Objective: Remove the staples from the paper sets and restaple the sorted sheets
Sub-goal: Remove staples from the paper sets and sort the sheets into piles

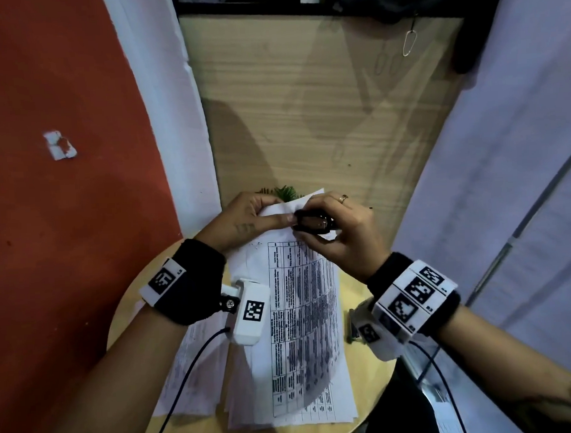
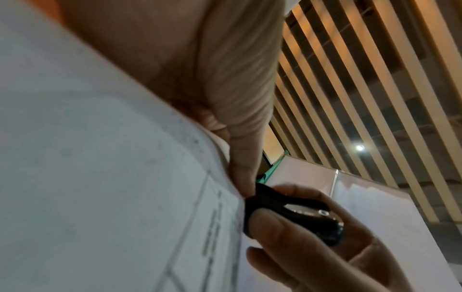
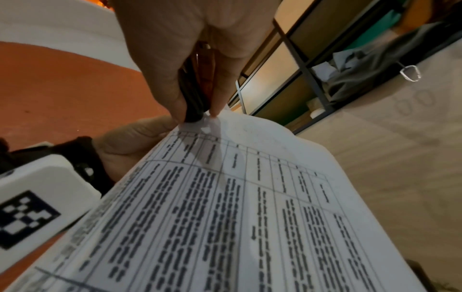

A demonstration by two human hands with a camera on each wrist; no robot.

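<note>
Wrist bands with printed markers sit nearest the head camera, one on each forearm; beyond them both hands meet at the far top corner of a paper set. Left hand: fingers curled, thumb laid along the top, pinching the corner of the paper set and lifting it off the round wooden surface; the near end of the set rests on a stack of loose sheets on that surface. Right hand: thumb and fingers clenched around a black staple remover; a ring shows on one finger; the tool's front end touches the lifted corner just beside the left thumb tip. Left wrist view: thumb pressed on the remover's lower grip, metal hinge plate visible. Right wrist view: remover tip on the paper's edge; whether it bites a staple cannot be told; printed table columns legible only as blurred rows.
</note>
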